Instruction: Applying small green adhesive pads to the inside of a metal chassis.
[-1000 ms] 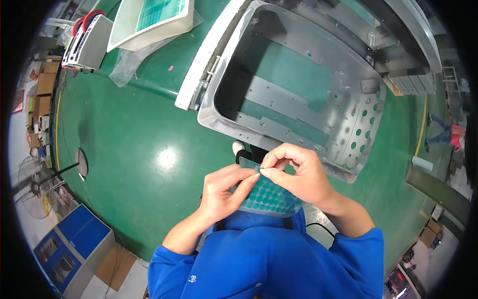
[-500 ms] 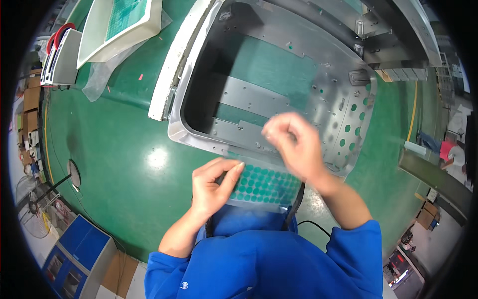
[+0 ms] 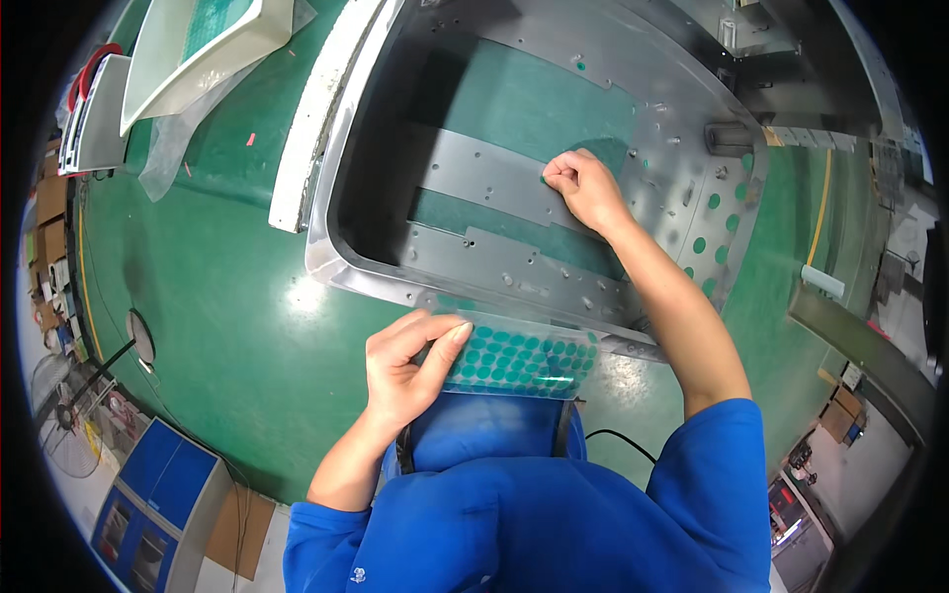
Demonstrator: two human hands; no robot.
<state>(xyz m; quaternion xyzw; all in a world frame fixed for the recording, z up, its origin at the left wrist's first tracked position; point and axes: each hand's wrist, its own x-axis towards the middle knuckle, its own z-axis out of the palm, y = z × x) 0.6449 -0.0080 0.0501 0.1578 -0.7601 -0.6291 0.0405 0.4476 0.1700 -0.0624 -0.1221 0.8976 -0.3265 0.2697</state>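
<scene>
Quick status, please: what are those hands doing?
Left hand: gripping sheet of green dots. Right hand: pinching small green piece over metal housing. No obstruction visible.

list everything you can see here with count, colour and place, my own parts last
dotted sheet: 1, clear with green dots, lower centre
loose dot: 1, green, pinched over metal housing
metal housing: 1, grey, upper centre
white strip: 1, white, along metal housing's left side
tray: 1, cream, upper left
plastic film: 1, clear, beside tray
standing fan: 1, black and grey, left
cabinet: 1, blue and grey, lower left
cardboard boxes: several, brown, side edges
floor: 1, green, all around
edge clutter: too small to count
top: 1, blue, lower edge
left hand: 1, bare, pinching dotted sheet
right hand: 1, bare, over metal housing
</scene>
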